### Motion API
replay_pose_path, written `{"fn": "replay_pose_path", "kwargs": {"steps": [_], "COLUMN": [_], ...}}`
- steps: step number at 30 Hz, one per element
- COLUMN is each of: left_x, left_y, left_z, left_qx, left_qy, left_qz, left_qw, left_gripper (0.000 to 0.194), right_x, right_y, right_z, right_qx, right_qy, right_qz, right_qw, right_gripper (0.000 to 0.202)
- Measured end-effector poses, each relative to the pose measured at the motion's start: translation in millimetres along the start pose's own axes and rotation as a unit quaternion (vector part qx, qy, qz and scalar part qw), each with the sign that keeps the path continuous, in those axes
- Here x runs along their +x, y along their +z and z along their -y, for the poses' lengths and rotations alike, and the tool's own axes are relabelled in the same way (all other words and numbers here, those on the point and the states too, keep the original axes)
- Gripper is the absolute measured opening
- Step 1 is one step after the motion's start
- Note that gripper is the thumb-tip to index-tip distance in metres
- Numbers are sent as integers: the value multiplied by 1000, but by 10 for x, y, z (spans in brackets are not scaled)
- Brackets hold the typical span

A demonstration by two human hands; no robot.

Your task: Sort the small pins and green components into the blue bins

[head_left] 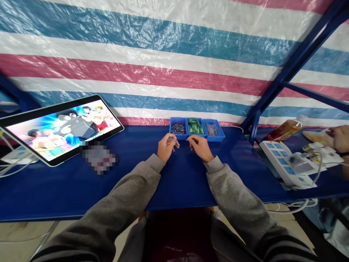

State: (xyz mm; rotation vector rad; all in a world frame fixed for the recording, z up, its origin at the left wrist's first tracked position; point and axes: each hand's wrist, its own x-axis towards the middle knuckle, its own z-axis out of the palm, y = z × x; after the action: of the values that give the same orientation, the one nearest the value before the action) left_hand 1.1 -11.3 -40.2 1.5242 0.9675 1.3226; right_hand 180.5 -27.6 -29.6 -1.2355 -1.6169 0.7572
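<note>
My left hand [167,146] is at the front of the left blue bin [178,137], which holds dark and silvery metal pieces like screws [178,128]. Its thumb and fingers are pinched together; whatever they hold is too small to make out. In front of the middle bin, my right hand [201,147] is closed too, fingertips pointing left, and its contents are hidden. Green pieces [195,126] fill that middle bin. The right-hand blue bin [216,138] contains small, clear-looking pieces [211,128]. A short gap of tabletop separates the two hands.
On the blue table [185,178], a tablet [68,127] playing a cartoon leans at the left beside a blurred item [100,158]. Power strips [283,163], plugs and a drink bottle [286,129] sit right of a blue metal post [255,125]. Another person's hand [340,138] shows far right.
</note>
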Motion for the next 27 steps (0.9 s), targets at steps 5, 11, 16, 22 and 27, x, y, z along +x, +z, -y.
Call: {"fn": "replay_pose_path", "kwargs": {"steps": [5,11,16,22,27], "left_x": [0,-2,-32,-46,-30], "left_y": [-3,-18,-27,-29,-22], "left_z": [63,46,-23,-61,-58], "left_qx": [86,89,101,103,72], "left_qy": [40,43,44,34,21], "left_qz": [6,16,50,46,42], "left_qw": [995,995,993,993,996], "left_gripper": [27,34,36,34,34], "right_x": [14,2,-10,-34,-26], "right_y": [-13,-13,7,22,14], "right_z": [-32,-10,-6,36,39], "right_qx": [-13,-13,1,9,-9], "right_qy": [4,-19,-48,-47,-50], "right_qz": [-42,-21,40,88,96], "right_qw": [999,1000,998,995,994], "right_gripper": [23,19,21,21,22]}}
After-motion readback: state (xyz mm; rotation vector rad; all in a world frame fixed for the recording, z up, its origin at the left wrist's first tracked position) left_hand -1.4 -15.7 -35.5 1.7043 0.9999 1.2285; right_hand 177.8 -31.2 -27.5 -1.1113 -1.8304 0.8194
